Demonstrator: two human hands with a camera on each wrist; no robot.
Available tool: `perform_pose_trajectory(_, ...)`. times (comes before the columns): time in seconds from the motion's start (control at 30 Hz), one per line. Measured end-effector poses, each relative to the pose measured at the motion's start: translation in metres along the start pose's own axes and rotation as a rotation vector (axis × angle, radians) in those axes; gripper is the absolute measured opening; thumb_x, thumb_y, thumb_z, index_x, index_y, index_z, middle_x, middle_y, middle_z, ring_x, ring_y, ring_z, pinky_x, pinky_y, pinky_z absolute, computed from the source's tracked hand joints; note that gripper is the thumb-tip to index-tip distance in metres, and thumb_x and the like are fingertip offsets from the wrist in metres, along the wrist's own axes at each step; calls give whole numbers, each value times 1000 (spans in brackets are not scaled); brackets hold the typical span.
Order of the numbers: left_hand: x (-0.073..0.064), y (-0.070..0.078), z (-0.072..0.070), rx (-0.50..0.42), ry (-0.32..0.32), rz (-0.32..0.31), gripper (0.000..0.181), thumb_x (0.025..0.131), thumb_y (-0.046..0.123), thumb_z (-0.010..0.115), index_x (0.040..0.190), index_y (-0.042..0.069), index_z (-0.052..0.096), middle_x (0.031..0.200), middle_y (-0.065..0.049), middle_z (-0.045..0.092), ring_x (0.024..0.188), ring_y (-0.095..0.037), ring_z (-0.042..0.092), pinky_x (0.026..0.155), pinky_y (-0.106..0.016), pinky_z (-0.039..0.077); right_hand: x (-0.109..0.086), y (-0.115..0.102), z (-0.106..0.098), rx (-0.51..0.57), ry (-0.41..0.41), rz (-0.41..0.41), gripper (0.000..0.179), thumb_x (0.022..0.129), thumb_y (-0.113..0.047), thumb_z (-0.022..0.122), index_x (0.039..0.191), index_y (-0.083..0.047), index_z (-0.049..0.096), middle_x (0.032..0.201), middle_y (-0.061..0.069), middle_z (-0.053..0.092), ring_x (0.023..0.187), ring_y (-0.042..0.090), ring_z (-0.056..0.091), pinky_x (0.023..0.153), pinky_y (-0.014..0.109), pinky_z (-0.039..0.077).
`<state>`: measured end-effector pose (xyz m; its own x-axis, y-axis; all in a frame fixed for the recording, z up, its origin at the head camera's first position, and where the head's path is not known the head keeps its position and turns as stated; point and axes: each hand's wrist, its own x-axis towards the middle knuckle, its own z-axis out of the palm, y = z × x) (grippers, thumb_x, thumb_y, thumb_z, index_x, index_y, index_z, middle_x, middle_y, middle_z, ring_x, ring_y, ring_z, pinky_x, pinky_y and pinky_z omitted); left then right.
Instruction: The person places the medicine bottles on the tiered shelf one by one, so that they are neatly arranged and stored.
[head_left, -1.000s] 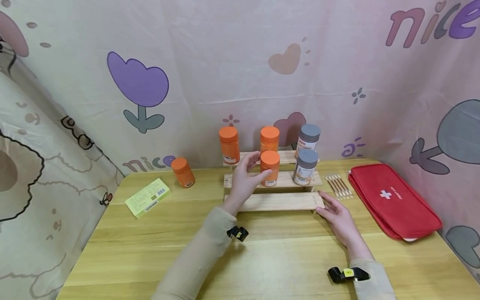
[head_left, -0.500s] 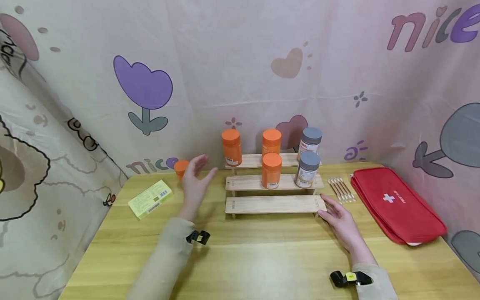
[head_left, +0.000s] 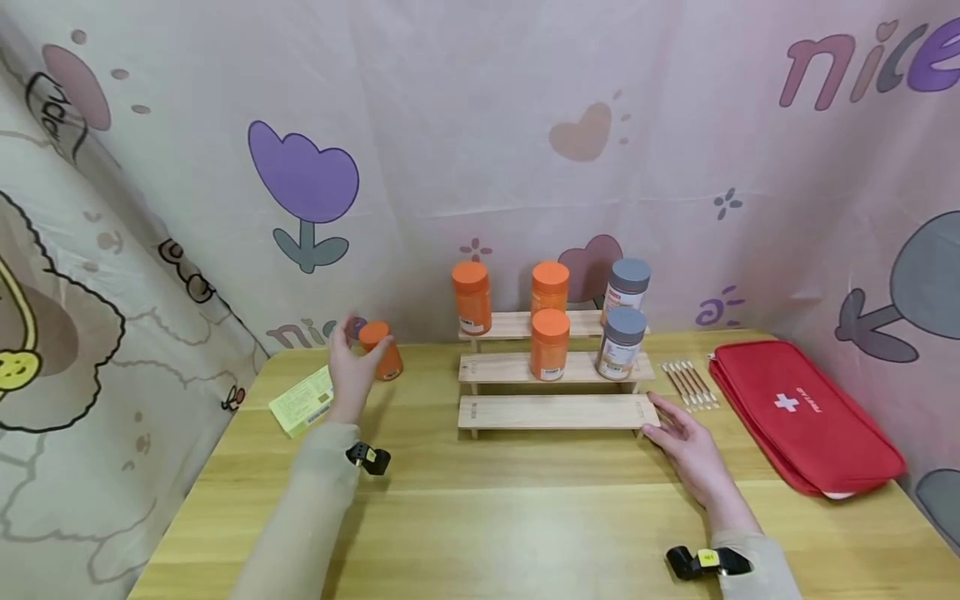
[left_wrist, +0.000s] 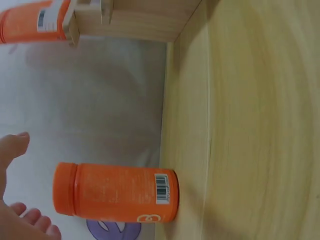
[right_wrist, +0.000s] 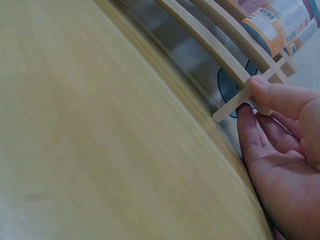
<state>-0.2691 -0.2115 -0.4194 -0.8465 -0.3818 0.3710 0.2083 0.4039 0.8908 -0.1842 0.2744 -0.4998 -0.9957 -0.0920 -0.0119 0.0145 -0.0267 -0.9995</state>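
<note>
At the table's back left an orange bottle [head_left: 388, 360] stands upright. My left hand [head_left: 351, 379] is beside it, thumb and fingers spread about its cap, and in the left wrist view a gap separates the hand from the orange bottle [left_wrist: 117, 192]. My right hand [head_left: 692, 450] pinches the right end of a three-tier wooden rack [head_left: 558, 412] between thumb and fingers; the right wrist view shows the thumb on the front corner of the rack [right_wrist: 235, 102]. Two orange bottles and a grey-capped one stand on the top tier, an orange bottle [head_left: 550, 346] and a grey-capped bottle [head_left: 621, 343] on the middle tier.
A pale green box [head_left: 303, 402] lies left of my left hand, partly behind it. Right of the rack lie several cotton swabs in a clear pack [head_left: 688, 385], then a red first-aid pouch [head_left: 806, 417]. A printed cloth [head_left: 420, 125] hangs behind the table.
My left hand has moved left from the middle-tier orange bottle to the separate orange bottle at the back left. My right hand stays at the rack's end. The head view has shifted slightly.
</note>
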Motion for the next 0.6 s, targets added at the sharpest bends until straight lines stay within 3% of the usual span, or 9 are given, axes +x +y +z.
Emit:
perform_pose_trajectory(0.27, 9, -16, 4, 77, -88, -105, 79, 81, 18, 78, 142, -5, 33, 141, -22, 41, 131, -34, 38, 109, -43, 32, 2, 4, -1, 23, 8, -6, 67, 93, -13, 63, 149, -3, 28, 155, 23, 10, 108, -7, 49, 90, 17, 47)
perform_pose_trajectory(0.6, 14, -27, 7, 79, -67, -148, 69, 85, 16, 74, 141, -4, 39, 138, -22, 46, 126, -34, 45, 106, -40, 37, 4, 6, -2, 59, 6, -30, 66, 93, -9, 63, 148, 0, 28, 154, 25, 15, 110, -2, 53, 89, 19, 48)
